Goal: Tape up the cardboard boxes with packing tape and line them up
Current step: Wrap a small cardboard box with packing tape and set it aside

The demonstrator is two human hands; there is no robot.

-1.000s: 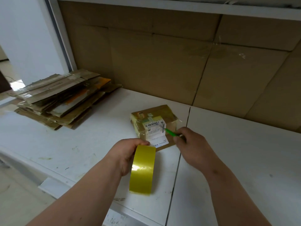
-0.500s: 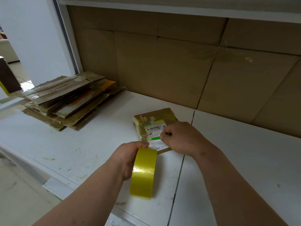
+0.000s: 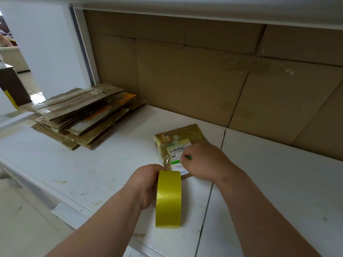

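Tape [image 3: 168, 199], a yellow roll standing on edge, is gripped by the left hand [image 3: 146, 184], whose fingers curl round its far side while the roll hangs just above the white desk [image 3: 96, 164] near the front edge. Just beyond the roll lies a small flat box [image 3: 179, 134], brown and glossy with old tape, with a white label [image 3: 178, 150] carrying a barcode on its top. A clear strip seems to run from the roll toward the near end of the box, though it is too faint to be sure. The right hand [image 3: 206, 162] rests over the near right part of the box, fingers curled and pinching a thin green tool [image 3: 189, 157], of which only the tip shows at the label; what kind of tool it is cannot be told. Far left on the desk sits a stack [image 3: 79, 115] of flattened cardboard, well apart from the box. Large cardboard sheets [image 3: 204, 80] line the wall behind the desk, under a white shelf [image 3: 204, 8].
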